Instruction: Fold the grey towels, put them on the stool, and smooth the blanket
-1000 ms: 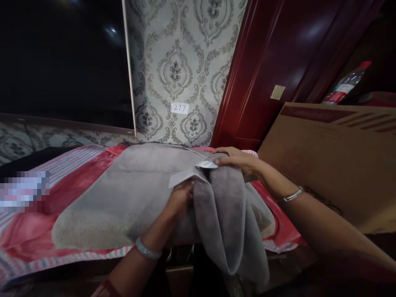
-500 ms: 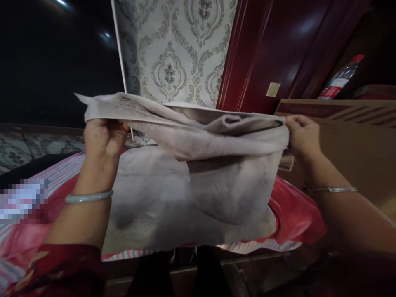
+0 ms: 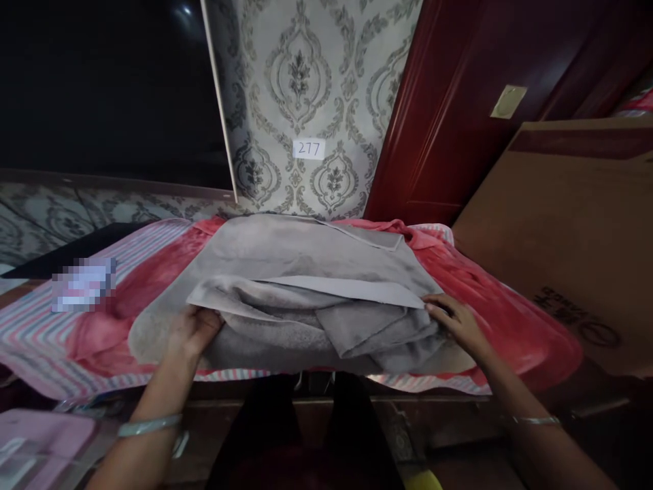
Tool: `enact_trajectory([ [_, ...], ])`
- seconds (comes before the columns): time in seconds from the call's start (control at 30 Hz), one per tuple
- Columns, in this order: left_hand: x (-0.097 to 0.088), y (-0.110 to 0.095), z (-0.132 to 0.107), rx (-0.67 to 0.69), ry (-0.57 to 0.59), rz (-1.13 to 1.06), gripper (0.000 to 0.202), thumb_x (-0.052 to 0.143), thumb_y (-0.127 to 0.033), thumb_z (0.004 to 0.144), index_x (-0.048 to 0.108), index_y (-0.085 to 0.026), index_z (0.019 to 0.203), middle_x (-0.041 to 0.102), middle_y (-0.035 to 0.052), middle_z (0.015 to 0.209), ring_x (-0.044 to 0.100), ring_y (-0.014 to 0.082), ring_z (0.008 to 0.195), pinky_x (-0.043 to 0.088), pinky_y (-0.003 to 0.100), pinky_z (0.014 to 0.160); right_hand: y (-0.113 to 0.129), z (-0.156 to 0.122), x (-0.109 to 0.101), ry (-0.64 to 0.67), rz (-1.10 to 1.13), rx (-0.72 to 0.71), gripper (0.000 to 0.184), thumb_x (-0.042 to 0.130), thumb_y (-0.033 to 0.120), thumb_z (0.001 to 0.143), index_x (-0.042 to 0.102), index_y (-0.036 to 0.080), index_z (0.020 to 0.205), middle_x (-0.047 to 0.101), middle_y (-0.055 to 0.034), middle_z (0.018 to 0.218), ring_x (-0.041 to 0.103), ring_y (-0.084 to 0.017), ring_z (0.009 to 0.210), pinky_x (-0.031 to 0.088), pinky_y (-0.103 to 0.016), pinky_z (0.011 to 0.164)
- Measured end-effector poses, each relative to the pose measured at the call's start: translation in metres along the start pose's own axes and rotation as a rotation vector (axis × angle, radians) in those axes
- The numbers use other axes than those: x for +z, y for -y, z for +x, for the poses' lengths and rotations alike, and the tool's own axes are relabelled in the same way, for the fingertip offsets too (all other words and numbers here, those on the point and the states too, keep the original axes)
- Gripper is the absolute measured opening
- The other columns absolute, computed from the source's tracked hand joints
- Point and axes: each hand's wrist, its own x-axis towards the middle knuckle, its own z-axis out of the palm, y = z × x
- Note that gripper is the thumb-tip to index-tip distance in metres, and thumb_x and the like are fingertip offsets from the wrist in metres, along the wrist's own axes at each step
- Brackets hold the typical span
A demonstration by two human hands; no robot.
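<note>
My left hand [image 3: 192, 333] and my right hand [image 3: 456, 323] are stretched apart, with a grey cloth [image 3: 286, 316] between them. The left fingers are bent round its left end, gripping the corner, though that hand is a little blurred. The right thumb and fingers pinch the right end of its pale edge [image 3: 347, 286]. The cloth droops in loose folds from that edge, one flap turned over toward the right.

It is right in front of me, above the near part of a wider grey spread [image 3: 290, 241] with rounded corners. The spread lies on a red blanket [image 3: 505, 320], which shows at either side, and under that comes a striped sheet [image 3: 30, 347].

I have a pale bangle [image 3: 150, 425] on my left wrist and a thin silver one [image 3: 535, 420] on my right. Below the sheet's near edge I see my dark-clad legs [image 3: 265, 435].

Behind the spread is patterned wallpaper [image 3: 300, 75] with a label [image 3: 309, 148] reading 277, between a black screen [image 3: 102, 88] and a dark red panel [image 3: 443, 116]. A carton [image 3: 566, 224] stands at my right.
</note>
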Motion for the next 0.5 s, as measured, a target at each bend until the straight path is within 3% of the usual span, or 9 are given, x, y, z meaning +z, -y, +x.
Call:
enact_trajectory([
  [0.13, 0.003, 0.007, -0.021, 0.045, -0.018, 0.07, 0.024, 0.062, -0.031, 0.088, 0.069, -0.02, 0.108, 0.076, 0.0095, 0.112, 0.072, 0.0281, 0.106, 0.064, 0.04, 0.08, 0.0, -0.011, -0.017, 0.085, -0.001, 0.006, 0.051, 0.065, 0.062, 0.074, 0.076, 0.025, 0.107, 0.075, -0.0091, 0.108, 0.069, -0.031, 0.099, 0.055, -0.042, 0.087],
  [0.23, 0.018, 0.024, -0.03, 0.036, -0.06, 0.185, 0.024, 0.073, -0.018, 0.075, 0.071, -0.018, 0.099, 0.077, 0.0068, 0.098, 0.073, 0.0237, 0.099, 0.062, 0.031, 0.084, 0.003, -0.013, -0.018, 0.083, 0.022, 0.031, 0.042, 0.065, 0.06, 0.074, 0.078, 0.025, 0.094, 0.075, -0.0086, 0.099, 0.069, -0.031, 0.096, 0.055, -0.042, 0.084],
  [0.3, 0.032, 0.031, -0.032, 0.057, -0.106, 0.228, 0.026, 0.074, -0.007, 0.065, 0.07, -0.014, 0.09, 0.076, 0.0064, 0.086, 0.073, 0.0236, 0.095, 0.06, 0.028, 0.087, 0.01, -0.007, -0.019, 0.038, 0.087, 0.111, 0.037, 0.065, 0.059, 0.071, 0.075, 0.024, 0.078, 0.074, -0.0072, 0.084, 0.069, -0.029, 0.083, 0.055, -0.039, 0.074],
  [0.4, 0.059, 0.016, -0.027, 0.175, -0.079, 0.196, 0.027, 0.07, -0.007, 0.063, 0.069, -0.015, 0.089, 0.074, 0.0039, 0.078, 0.074, 0.0241, 0.093, 0.061, 0.033, 0.091, 0.03, 0.018, -0.033, -0.171, 0.185, 0.246, 0.032, 0.066, 0.052, 0.067, 0.07, 0.021, 0.068, 0.064, -0.0036, 0.061, 0.057, -0.02, 0.056, 0.046, -0.032, 0.054],
  [0.5, 0.094, -0.027, -0.018, 0.348, 0.014, 0.176, 0.021, 0.065, -0.009, 0.066, 0.067, -0.017, 0.085, 0.072, 0.0014, 0.075, 0.073, 0.0209, 0.091, 0.06, 0.033, 0.094, 0.058, 0.056, -0.067, -0.509, 0.121, 0.256, 0.023, 0.065, 0.038, 0.071, 0.07, 0.015, 0.07, 0.059, -0.0027, 0.058, 0.048, -0.014, 0.052, 0.039, -0.029, 0.052],
])
